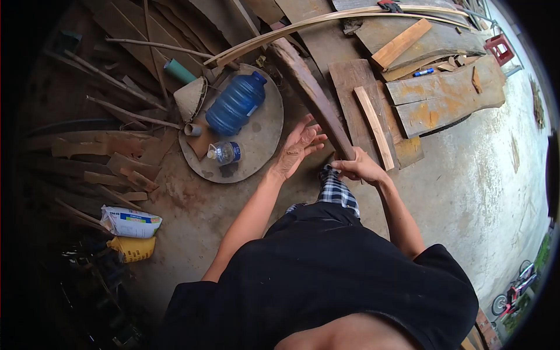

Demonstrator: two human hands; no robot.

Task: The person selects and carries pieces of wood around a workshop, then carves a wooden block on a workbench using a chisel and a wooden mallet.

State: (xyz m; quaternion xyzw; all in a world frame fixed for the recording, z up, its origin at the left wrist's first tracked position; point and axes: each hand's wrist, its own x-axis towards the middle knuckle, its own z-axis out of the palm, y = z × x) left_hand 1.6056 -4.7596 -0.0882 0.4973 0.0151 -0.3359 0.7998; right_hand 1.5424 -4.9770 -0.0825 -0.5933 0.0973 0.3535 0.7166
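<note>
My right hand (363, 167) is closed around the near end of a long, dark, rough wooden board (312, 93). The board stretches away from me, its far end up near a pair of long thin pale strips (338, 14). My left hand (300, 146) is beside the board on its left, palm up with the fingers spread, holding nothing. Whether its fingertips touch the board I cannot tell. To the left of that hand, a big blue water jug (236, 104) and a smaller clear bottle (224, 153) lie on a round grey slab (271, 125).
Thick planks (446, 96) lie at the right, with a blue marker (423, 72) and a short light board (402, 44) on them. A narrow pale strip (374, 128) rests on a brown plank. Scrap wood (105, 146) and two bags (131, 223) fill the left side.
</note>
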